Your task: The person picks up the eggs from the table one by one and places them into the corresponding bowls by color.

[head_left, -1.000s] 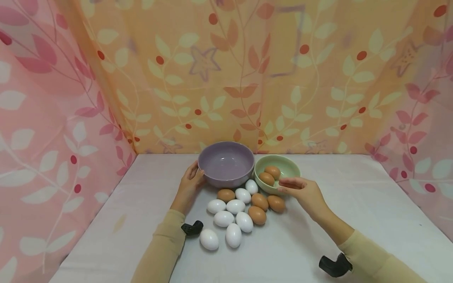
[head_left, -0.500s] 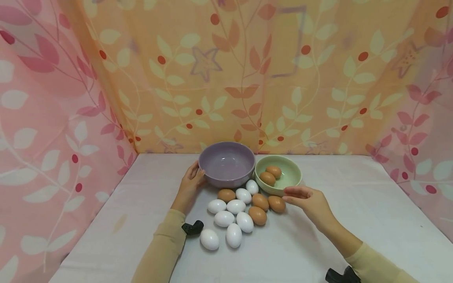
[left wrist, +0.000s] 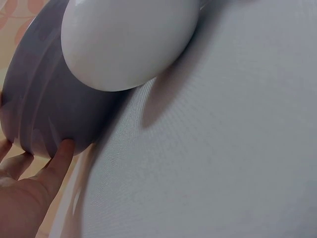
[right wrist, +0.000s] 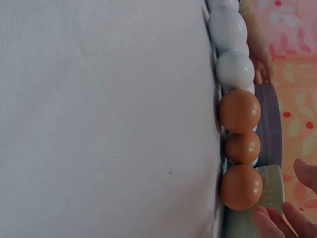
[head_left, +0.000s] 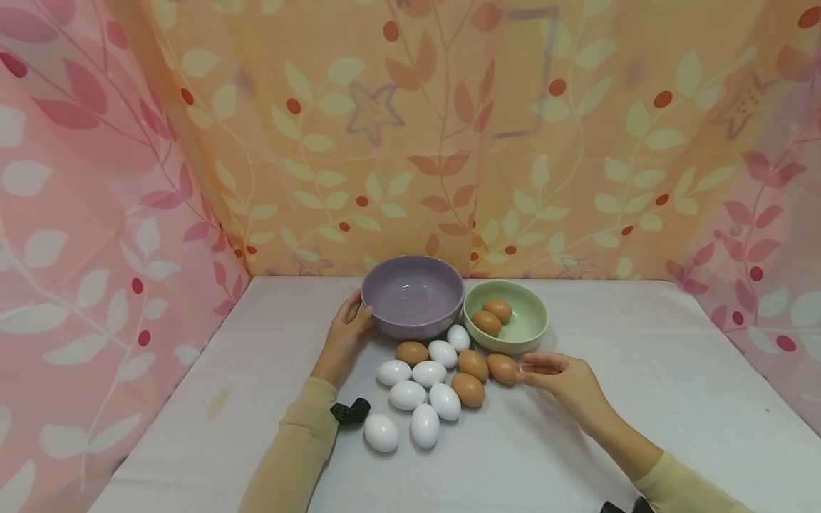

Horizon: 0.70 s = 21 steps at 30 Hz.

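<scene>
My left hand (head_left: pixel 347 340) rests against the left outer wall of a purple bowl (head_left: pixel 412 328). In the left wrist view its fingertips touch that purple wall (left wrist: pixel 39 104). My right hand (head_left: pixel 571 385) is beside a brown egg (head_left: pixel 503 369), the rightmost on the table, with thumb and fingers apart. From the right wrist view, its fingers (right wrist: pixel 292 218) are near this egg (right wrist: pixel 241 187) and hold nothing. Next to the purple bowl stands a light green bowl (head_left: pixel 529 313) with two brown eggs (head_left: pixel 486 323) in it. No eggs show inside the purple bowl.
Several white eggs (head_left: pixel 408 395) and brown eggs (head_left: pixel 468 390) lie in a loose group before the bowls on a white cloth (head_left: pixel 513 456). One white egg (head_left: pixel 381 432) lies near the left wrist. Patterned curtains (head_left: pixel 410 142) stand behind and at both sides.
My right hand has drawn back from the green bowl's inside, moving down towards the rightmost brown egg. The left hand stays at the purple bowl.
</scene>
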Each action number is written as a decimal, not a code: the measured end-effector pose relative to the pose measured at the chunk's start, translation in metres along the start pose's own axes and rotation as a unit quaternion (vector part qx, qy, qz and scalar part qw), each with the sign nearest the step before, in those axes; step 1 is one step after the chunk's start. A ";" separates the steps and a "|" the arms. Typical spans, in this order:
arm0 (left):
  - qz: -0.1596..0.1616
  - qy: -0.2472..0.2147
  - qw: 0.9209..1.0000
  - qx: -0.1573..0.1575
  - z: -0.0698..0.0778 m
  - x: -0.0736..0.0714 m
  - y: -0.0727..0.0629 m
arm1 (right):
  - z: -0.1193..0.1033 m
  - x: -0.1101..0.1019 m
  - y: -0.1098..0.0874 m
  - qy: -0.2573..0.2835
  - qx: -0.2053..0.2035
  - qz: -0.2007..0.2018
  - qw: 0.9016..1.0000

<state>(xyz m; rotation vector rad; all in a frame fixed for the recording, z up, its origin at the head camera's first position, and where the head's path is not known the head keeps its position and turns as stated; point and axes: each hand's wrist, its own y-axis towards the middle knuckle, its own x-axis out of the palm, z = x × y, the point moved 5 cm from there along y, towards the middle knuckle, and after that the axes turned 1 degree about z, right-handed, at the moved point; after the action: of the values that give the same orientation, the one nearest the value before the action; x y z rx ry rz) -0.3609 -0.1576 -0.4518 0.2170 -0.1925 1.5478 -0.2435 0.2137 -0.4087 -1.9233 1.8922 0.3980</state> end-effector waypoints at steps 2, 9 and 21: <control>-0.001 0.005 1.000 0.003 0.000 0.000 0.000 | 0.003 0.001 0.001 -0.004 0.004 0.001 1.000; -0.001 0.018 1.000 0.010 0.001 0.000 -0.001 | 0.011 0.005 0.008 0.000 0.019 0.000 1.000; 0.003 0.010 1.000 0.006 0.001 0.001 0.000 | 0.021 0.016 0.021 0.048 0.039 -0.008 0.998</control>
<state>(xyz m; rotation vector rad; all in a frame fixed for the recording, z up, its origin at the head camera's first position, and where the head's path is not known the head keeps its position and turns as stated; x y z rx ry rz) -0.3612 -0.1574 -0.4505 0.2105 -0.1683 1.5575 -0.2619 0.2100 -0.4360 -1.9357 1.9209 0.2272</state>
